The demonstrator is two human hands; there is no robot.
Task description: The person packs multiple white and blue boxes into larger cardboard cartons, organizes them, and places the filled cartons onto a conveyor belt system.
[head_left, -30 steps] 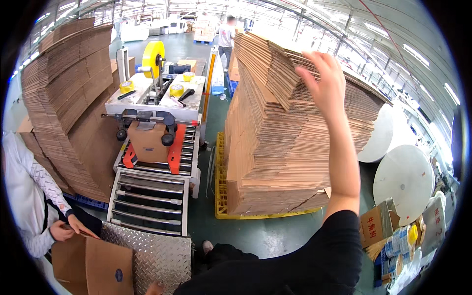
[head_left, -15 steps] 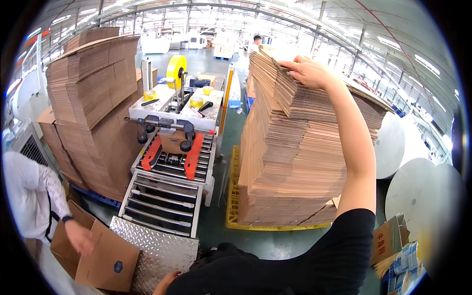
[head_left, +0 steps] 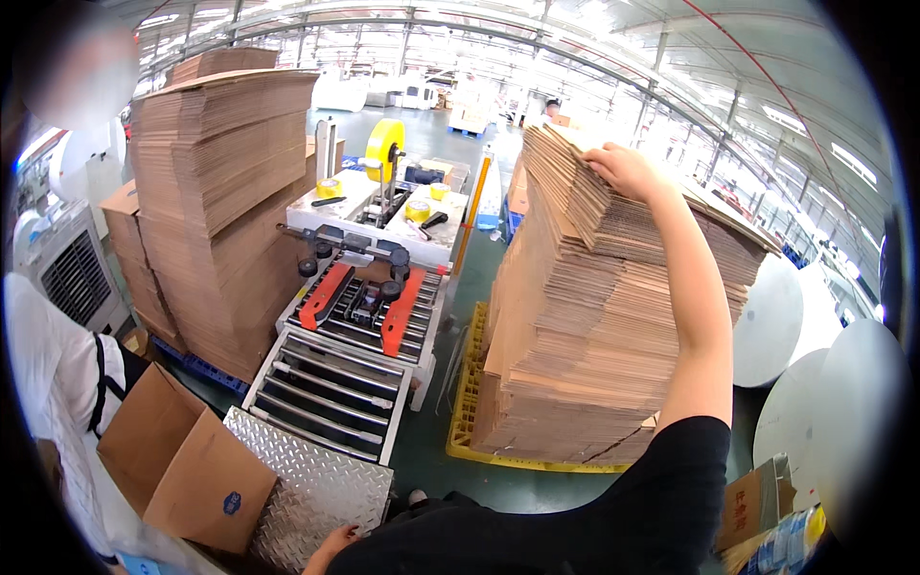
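Observation:
My right hand is raised to the top of a tall stack of flattened cardboard boxes. Its fingers curl over the near left edge of the uppermost ones. That stack, uneven at its sides, rests on a yellow pallet. Low in the view, my left hand is beside the diamond-patterned metal plate. Nothing shows in its partly visible fingers, which look loosely extended. Left of the plate stands an open cardboard box, tilted, with a small blue mark.
A roller conveyor leads to a carton taping machine with red guides and a yellow tape roll. Another tall cardboard stack stands left. A co-worker in a white sleeve is at the left edge. Large pale rolls stand right.
My view has swung slightly left. The carton between the red guides has moved deeper into the machine. The co-worker's hand has left the open box. My right hand stays on the stack.

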